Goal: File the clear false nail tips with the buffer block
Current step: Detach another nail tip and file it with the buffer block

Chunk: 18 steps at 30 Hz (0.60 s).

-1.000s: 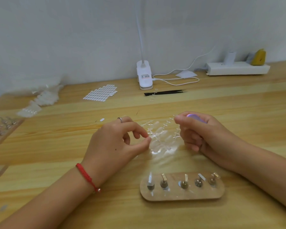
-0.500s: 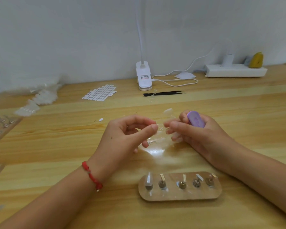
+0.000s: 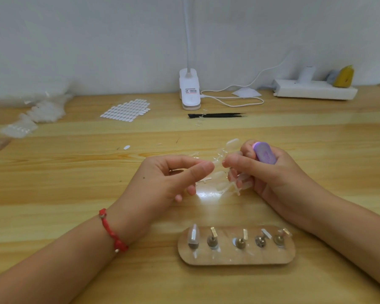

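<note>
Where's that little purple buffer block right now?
The buffer block sits right of centre in the head view, gripped in the right hand, beside the clear nail tips, beyond the wooden stand.

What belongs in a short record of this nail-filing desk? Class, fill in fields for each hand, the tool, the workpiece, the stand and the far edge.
Left hand: thumb and forefinger pinch the clear nail tips; red bracelet on the wrist
Right hand: grips the tool, fingertips also on the tips
Tool: purple buffer block
Workpiece: tips joined in a strip between both hands
Stand: wooden stand, five pegs, leftmost carries a tip
Far edge: lamp clip, black tweezers, power strip
</note>
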Tool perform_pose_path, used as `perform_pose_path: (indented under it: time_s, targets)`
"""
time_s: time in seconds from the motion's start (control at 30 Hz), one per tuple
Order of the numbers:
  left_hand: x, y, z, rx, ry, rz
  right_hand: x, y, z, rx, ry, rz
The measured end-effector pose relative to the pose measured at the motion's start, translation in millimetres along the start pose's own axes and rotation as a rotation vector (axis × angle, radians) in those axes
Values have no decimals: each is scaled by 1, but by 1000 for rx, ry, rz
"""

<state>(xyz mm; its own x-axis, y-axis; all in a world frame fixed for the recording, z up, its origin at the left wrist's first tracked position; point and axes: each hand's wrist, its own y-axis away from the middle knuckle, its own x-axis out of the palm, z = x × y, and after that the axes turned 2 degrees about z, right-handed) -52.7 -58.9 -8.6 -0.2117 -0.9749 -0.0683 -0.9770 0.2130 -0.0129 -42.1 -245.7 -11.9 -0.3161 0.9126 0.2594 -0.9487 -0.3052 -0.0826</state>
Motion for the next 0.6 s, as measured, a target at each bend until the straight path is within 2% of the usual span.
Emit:
perform_pose_path:
  time_s: [0.6]
  targets:
    - [-4,-3,2,-4,-60,90,-1,0,0,21,53,100]
